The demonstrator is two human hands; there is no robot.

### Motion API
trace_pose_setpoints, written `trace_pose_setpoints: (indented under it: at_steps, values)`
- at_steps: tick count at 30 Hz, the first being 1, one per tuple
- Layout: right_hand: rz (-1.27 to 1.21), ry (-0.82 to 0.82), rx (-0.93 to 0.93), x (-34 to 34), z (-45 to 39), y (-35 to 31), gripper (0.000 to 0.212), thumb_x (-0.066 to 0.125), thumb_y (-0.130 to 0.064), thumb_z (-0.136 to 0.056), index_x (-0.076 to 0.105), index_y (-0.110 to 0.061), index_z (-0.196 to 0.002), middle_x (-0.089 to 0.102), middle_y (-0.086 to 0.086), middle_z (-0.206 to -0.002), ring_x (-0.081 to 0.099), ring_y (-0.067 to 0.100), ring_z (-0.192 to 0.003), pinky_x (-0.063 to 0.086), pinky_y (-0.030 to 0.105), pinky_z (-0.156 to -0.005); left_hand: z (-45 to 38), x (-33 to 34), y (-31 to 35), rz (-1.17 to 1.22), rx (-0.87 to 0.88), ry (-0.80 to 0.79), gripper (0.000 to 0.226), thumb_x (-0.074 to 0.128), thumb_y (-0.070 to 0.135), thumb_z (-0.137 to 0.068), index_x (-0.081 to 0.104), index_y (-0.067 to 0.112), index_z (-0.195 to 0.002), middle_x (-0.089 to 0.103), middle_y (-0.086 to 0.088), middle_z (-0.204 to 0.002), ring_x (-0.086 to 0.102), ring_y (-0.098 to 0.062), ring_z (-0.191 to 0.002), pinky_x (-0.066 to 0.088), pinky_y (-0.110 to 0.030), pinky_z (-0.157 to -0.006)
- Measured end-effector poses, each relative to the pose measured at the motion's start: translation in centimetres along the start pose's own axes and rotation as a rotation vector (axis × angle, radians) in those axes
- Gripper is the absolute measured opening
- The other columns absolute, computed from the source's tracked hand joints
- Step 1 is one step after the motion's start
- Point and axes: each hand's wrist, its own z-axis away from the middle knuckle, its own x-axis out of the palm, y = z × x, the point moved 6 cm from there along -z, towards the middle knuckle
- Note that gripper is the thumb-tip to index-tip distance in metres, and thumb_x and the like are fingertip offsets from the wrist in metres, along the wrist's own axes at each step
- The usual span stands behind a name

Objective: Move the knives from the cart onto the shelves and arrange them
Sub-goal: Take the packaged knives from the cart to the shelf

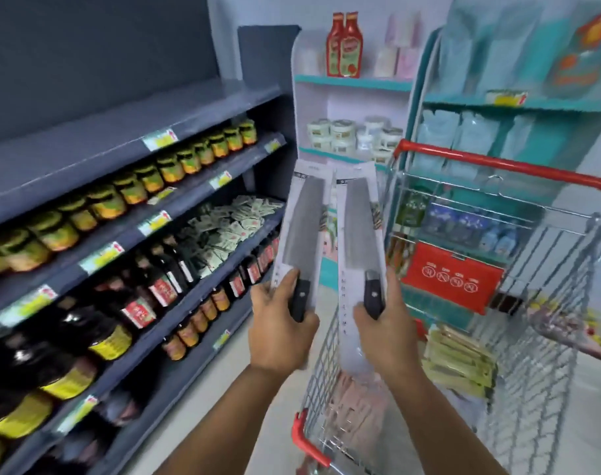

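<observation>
Two packaged knives are held upright above the cart [429, 159], one [301, 231] gripped by its handle in the left hand [280, 332], the other [360, 234] in the right hand [386, 332]. Neither is shelved yet; the dark shelves [127, 121] at left await them, and arranging appears not begun.

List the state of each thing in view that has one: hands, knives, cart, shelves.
left hand: grips the left knife's handle end.
right hand: grips the right knife's handle end.
left knife: packaged, held upright, off the cart.
right knife: packaged, held upright beside the other.
cart: holds other goods.
top grey shelf: bare where visible.
lower grey shelves: stocked with jars, bottles, packets.
</observation>
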Motion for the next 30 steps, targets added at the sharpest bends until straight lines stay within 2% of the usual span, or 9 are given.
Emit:
trace_pose_setpoints:
  at_steps: [2,7,9,12,16,22,26,28,30]
  values:
    - [-0.009,-0.074,-0.027,2.2,0.4,-2.6,0.071,0.059,-0.021,-0.088,0.021,-0.034,-0.148,0.064,0.006,-0.115,0.063,0.029,-0.094,0.052,0.035,-0.076,0.2,-3.5,-0.8,-0.003,-0.035,0.092,0.067,0.063,0.022,-0.078,0.039,0.039,-0.139,0.027,0.005,-0.117,0.053,-0.015,-0.104,0.038,-0.016,-0.082]
    - [0.016,-0.243,-0.18,8.6,2.7,-10.0,0.077,0.06,-0.02,-0.087,0.018,-0.028,-0.151,0.057,0.009,-0.132,0.058,0.03,-0.111,0.047,0.035,-0.087,1.4,-12.8,-4.5,0.011,-0.149,0.304,0.064,0.063,0.026,-0.077,0.04,0.045,-0.134,0.028,0.006,-0.12,0.057,-0.018,-0.1,0.05,-0.032,-0.089]
    - [-0.006,-0.317,-0.229,11.4,4.3,-13.0,0.076,0.06,-0.017,-0.087,0.019,-0.027,-0.151,0.054,0.008,-0.137,0.056,0.03,-0.114,0.045,0.033,-0.087,2.2,-16.7,-6.3,0.001,-0.18,0.385,0.064,0.064,0.026,-0.077,0.041,0.043,-0.134,0.029,0.005,-0.121,0.055,-0.018,-0.103,0.05,-0.03,-0.088]
    - [-0.049,-0.417,-0.302,16.0,7.4,-17.3,0.076,0.06,-0.017,-0.088,0.019,-0.029,-0.15,0.051,0.005,-0.139,0.053,0.026,-0.118,0.042,0.029,-0.086,3.7,-22.6,-9.0,-0.053,-0.216,0.487,0.063,0.065,0.025,-0.078,0.042,0.041,-0.135,0.031,0.004,-0.12,0.054,-0.017,-0.102,0.042,-0.02,-0.082]
    - [-0.05,-0.545,-0.382,22.3,12.6,-23.0,0.075,0.058,-0.023,-0.09,0.015,-0.032,-0.151,0.05,0.002,-0.139,0.054,0.026,-0.116,0.041,0.028,-0.079,6.4,-30.6,-13.1,-0.099,-0.304,0.596,0.063,0.065,0.027,-0.079,0.04,0.045,-0.134,0.032,0.005,-0.121,0.056,-0.017,-0.097,0.045,-0.025,-0.079]
    - [-0.075,-0.677,-0.518,31.0,21.7,-31.8,0.073,0.056,-0.026,-0.092,0.013,-0.032,-0.151,0.038,-0.003,-0.148,0.047,0.023,-0.125,0.044,0.031,-0.085,10.8,-43.4,-19.5,-0.116,-0.388,0.742,0.064,0.065,0.03,-0.08,0.038,0.044,-0.136,0.031,0.005,-0.124,0.053,-0.016,-0.095,0.047,-0.03,-0.081]
    - [-0.133,-0.763,-0.576,36.6,28.1,-36.5,0.07,0.056,-0.022,-0.093,0.017,-0.032,-0.151,0.038,-0.007,-0.147,0.049,0.018,-0.117,0.038,0.023,-0.072,14.2,-51.6,-23.7,-0.126,-0.44,0.823,0.062,0.065,0.027,-0.081,0.039,0.044,-0.135,0.031,0.004,-0.122,0.049,-0.014,-0.088,0.046,-0.028,-0.078]
    - [-0.158,-0.807,-0.603,39.4,31.3,-38.6,0.067,0.056,-0.021,-0.093,0.022,-0.031,-0.149,0.039,-0.005,-0.144,0.048,0.014,-0.104,0.038,0.018,-0.065,16.1,-55.0,-25.7,-0.13,-0.469,0.851,0.062,0.066,0.028,-0.081,0.039,0.044,-0.135,0.03,0.006,-0.12,0.051,-0.013,-0.088,0.047,-0.028,-0.077]
    - [-0.162,-0.84,-0.627,42.0,34.4,-40.7,0.064,0.057,-0.021,-0.092,0.026,-0.03,-0.147,0.042,-0.003,-0.142,0.044,0.012,-0.098,0.037,0.019,-0.062,18.0,-58.2,-27.5,-0.137,-0.491,0.884,0.06,0.066,0.029,-0.081,0.041,0.045,-0.133,0.03,0.007,-0.119,0.053,-0.012,-0.086,0.052,-0.03,-0.077]
